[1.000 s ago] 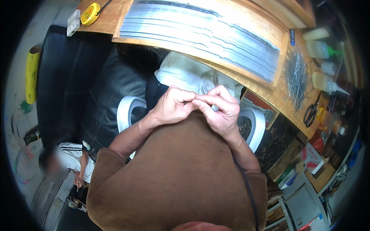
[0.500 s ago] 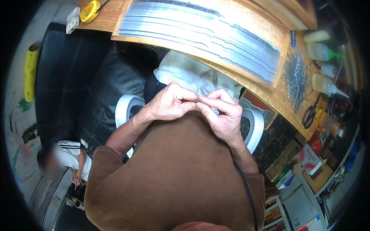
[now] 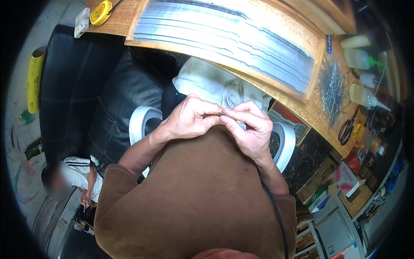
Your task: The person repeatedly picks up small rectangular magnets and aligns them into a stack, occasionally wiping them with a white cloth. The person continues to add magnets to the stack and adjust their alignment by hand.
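Note:
In front of my chest my left hand (image 3: 192, 117) and my right hand (image 3: 251, 130) meet with their fingertips pinched together. Between them sits a small, thin, dark piece (image 3: 221, 114), mostly covered by the fingers, so its kind does not show. Just beyond the hands a white cloth (image 3: 200, 74) drapes over my lap. Farther off, a wooden frame (image 3: 172, 46) on the workbench holds several stacked thin grey strips (image 3: 215, 41).
On the bench's right lie a pile of thin metal wires (image 3: 331, 93), black scissors (image 3: 346, 131) and squeeze bottles (image 3: 362, 96). A yellow tape measure (image 3: 100, 13) sits far left. White chair armrests (image 3: 284, 146) flank me. Another person (image 3: 88, 177) sits at lower left.
My hands stay in nearly the same place, still pinched together. The fingers have shifted very slightly around the small piece.

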{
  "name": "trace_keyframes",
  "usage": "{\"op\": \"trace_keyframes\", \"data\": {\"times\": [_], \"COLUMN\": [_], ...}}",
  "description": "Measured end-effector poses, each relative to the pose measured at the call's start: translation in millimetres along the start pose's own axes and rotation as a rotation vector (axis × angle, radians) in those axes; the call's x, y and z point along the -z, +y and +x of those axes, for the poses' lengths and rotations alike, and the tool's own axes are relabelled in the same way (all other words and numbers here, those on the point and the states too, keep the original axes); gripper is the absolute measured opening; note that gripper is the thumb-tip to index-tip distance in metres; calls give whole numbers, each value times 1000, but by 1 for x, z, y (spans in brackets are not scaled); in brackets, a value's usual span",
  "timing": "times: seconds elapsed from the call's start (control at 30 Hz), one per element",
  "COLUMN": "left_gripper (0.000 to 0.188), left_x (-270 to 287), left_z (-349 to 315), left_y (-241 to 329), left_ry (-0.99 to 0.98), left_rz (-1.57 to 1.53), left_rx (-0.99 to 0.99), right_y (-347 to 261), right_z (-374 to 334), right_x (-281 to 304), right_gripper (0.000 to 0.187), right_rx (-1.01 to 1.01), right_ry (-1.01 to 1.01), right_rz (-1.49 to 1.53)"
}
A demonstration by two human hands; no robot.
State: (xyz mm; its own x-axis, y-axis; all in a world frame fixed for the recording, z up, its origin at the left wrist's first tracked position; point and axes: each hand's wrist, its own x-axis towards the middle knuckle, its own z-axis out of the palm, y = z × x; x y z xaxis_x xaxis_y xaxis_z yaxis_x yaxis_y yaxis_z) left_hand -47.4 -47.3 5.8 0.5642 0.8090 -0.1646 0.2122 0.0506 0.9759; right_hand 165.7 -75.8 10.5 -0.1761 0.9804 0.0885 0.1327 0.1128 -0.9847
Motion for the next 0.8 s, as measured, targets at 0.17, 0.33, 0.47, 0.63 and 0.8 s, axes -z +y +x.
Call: {"op": "trace_keyframes", "data": {"times": [0.17, 0.33, 0.47, 0.63, 0.8], "left_gripper": [17, 17, 17, 17, 17], "left_x": [-5, -6, -7, -8, -8], "left_z": [-1, -3, -3, -4, -5], "left_y": [-2, -5, -6, -7, -7], "left_ry": [66, 78, 82, 83, 81], "left_rz": [-52, -43, -34, -31, -26], "left_rx": [-55, -65, -72, -77, -72], "right_y": [-3, -2, 0, 1, 1], "right_z": [-1, -2, -2, -3, -3], "right_x": [-1, -2, -3, -4, -4], "right_gripper": [21, 20, 19, 18, 18], "right_rx": [25, 42, 41, 50, 54], "right_ry": [48, 73, 77, 83, 82], "right_rz": [-54, -41, -36, -22, -23]}}
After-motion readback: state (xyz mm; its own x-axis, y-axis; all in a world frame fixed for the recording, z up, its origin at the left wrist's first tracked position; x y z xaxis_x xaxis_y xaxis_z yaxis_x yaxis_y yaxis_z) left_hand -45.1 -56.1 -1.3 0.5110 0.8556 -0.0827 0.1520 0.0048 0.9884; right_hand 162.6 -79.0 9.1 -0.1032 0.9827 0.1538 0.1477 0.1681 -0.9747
